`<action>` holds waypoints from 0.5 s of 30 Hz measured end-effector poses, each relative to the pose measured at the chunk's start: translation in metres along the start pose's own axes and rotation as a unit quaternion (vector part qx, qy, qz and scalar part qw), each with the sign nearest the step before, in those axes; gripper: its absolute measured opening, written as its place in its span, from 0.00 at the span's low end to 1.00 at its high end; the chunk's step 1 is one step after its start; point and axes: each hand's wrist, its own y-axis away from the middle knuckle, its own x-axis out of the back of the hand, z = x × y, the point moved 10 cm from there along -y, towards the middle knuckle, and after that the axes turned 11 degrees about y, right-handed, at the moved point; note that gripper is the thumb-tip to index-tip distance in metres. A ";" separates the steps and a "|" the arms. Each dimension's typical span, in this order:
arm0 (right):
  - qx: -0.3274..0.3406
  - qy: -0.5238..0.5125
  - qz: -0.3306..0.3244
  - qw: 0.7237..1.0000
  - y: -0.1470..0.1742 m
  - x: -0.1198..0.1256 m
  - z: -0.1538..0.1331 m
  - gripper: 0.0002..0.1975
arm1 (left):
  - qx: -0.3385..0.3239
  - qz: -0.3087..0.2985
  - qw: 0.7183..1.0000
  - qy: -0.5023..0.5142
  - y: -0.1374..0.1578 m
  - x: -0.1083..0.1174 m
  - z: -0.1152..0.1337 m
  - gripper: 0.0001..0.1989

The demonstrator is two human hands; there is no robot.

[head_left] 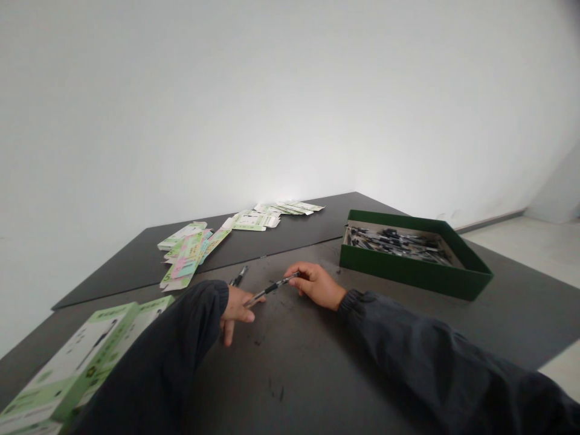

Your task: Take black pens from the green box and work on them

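A clear pen with a black grip [274, 286] slants between my two hands over the table. My right hand [315, 285] pinches its upper right end between thumb and fingers. The lower left end reaches my left hand [235, 309], overlapping its fingers. My left hand's fingers are spread apart; whether they touch the pen I cannot tell. Just behind that hand another dark pen [241, 275] shows, partly hidden by the wrist and sleeve.
At right stands a green open box [412, 272] with many loose pens [399, 243] inside. Flattened cartons [249, 220] lie in piles along the back and back left. Green-and-white boxes [86, 356] sit at front left, partly behind my left sleeve. A white wall borders the table's far side.
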 end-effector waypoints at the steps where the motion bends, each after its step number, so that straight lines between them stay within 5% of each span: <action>1: 0.001 0.000 0.000 1.000 0.000 0.000 -0.001 0.08 | 0.004 -0.004 1.000 0.029 0.000 0.000 0.000 0.33; 7: -0.001 0.001 0.000 1.000 0.000 -0.001 -0.003 0.09 | 0.007 -0.009 0.993 0.116 0.000 0.003 0.000 0.35; 15: 0.028 0.054 0.003 0.998 0.001 -0.001 -0.010 0.08 | 0.002 -0.018 0.994 0.107 -0.002 0.001 -0.001 0.34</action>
